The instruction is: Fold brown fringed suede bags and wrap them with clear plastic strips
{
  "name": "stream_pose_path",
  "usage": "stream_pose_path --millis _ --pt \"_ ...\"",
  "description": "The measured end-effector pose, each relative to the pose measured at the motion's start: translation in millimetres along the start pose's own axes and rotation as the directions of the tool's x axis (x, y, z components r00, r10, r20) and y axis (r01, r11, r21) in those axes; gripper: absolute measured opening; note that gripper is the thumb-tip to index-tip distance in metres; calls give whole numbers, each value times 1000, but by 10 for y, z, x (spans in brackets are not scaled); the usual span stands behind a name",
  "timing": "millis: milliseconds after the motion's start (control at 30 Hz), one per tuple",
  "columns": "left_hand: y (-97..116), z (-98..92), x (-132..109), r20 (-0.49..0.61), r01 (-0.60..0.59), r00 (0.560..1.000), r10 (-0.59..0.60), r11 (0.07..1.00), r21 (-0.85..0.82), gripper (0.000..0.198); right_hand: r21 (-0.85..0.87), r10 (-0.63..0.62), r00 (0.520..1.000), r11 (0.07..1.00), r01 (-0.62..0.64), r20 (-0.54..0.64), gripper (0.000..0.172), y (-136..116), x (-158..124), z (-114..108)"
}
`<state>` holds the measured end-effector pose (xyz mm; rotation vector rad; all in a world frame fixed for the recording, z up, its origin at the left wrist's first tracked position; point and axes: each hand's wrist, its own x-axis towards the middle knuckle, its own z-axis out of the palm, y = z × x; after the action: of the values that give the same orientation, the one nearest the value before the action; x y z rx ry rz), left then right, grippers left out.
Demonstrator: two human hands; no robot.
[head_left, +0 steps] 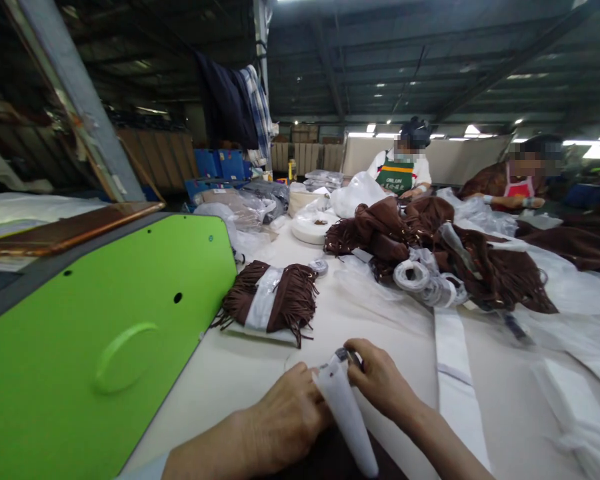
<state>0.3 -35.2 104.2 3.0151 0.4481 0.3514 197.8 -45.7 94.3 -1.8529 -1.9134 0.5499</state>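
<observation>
Green apron [386, 177] bears blurred lettering [394, 181] resembling "OMLUN".

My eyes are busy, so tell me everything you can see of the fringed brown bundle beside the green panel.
The bundle is dark brown and looks like suede, with thin strands spilling over its sides. A pale, shiny band crosses its middle. It lies on the white table beyond the left hand, something white showing under its front edge.

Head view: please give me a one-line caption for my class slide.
Left hand and right hand meet at a white strip, with a fringed brown bundle beyond on the table.
</observation>
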Motion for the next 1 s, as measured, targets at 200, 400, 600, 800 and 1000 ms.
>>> stream_pose_path --millis 200,400,600,800,1000 --pt "-10 -246 -322 68 63 996 -58 995 -80 11 43 -3 999 999 4 -36 27 61 3 74" --pt "-186 -549 -602 371 423 811 -453 891 163 12 110 78 997 991 -75 -22 38 88 -15 92" --pt "-161 -557 -128 87 261 961 -261 965 8 11 186 116 993 977 -108 -36 40 43 -20 68" --pt "50 -36 389 293 28 956 5 993 -111 14 274 208 978 941 -198 -8 42 5 -49 27" --pt "1 -70 308 305 55 952 -27 995 -83 10 285 150 988 947 -150 22 47 54 -105 64"
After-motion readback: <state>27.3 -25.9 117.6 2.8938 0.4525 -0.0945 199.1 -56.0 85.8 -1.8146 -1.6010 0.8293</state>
